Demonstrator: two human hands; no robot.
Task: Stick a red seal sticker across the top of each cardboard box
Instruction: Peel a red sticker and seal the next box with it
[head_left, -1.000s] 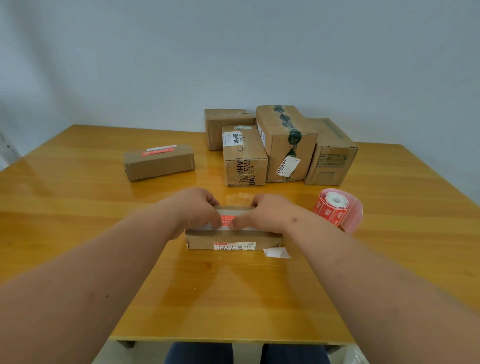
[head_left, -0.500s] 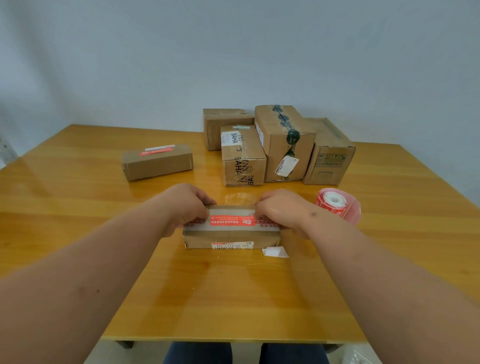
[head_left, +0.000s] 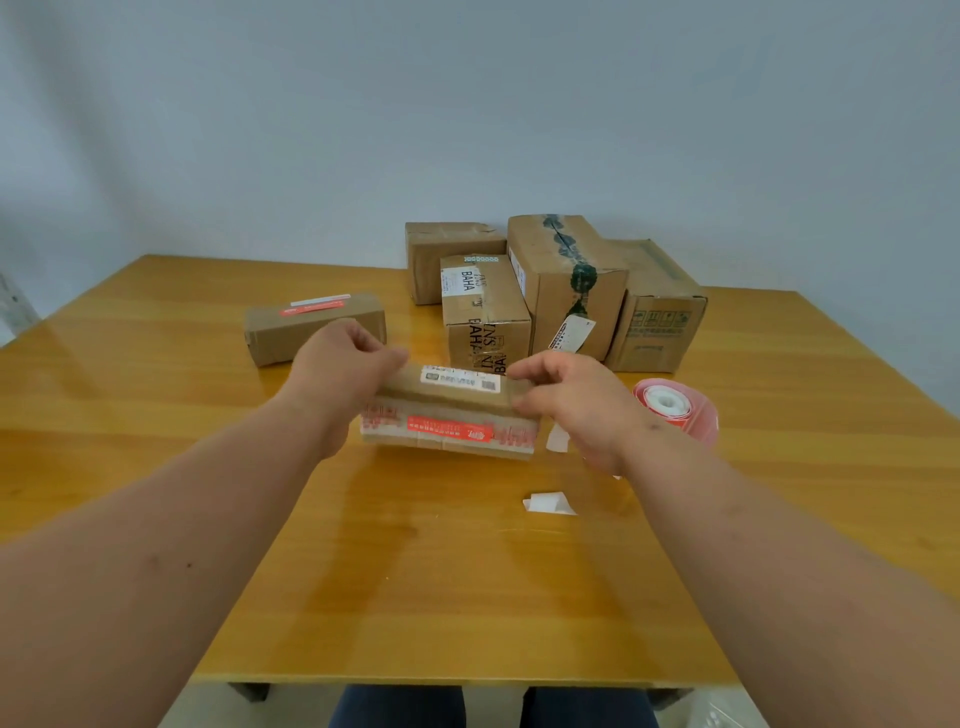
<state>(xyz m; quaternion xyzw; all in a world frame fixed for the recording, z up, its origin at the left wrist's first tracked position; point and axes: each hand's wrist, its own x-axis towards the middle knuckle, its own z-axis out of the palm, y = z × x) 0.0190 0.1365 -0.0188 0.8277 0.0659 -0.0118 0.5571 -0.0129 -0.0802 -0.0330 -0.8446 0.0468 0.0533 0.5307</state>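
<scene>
A small flat cardboard box (head_left: 451, 402) is lifted off the table and tilted toward me, its face with the red seal sticker (head_left: 449, 428) turned my way. My left hand (head_left: 343, 366) grips its left end and my right hand (head_left: 566, 397) grips its right end. A white barcode label shows on the box's upper side. A roll of red seal stickers (head_left: 675, 410) stands on the table just right of my right hand. At the back left lies another small box (head_left: 315, 328) with a red sticker on top.
Several larger cardboard boxes (head_left: 566, 286) are grouped at the back centre of the wooden table (head_left: 467, 597). Two white backing scraps lie on the table, one (head_left: 548, 503) in front of the held box and one (head_left: 557, 438) beside it.
Both hands slid apart along the sticker to the box's ends, then lifted the box off the table and tilted it toward me.
</scene>
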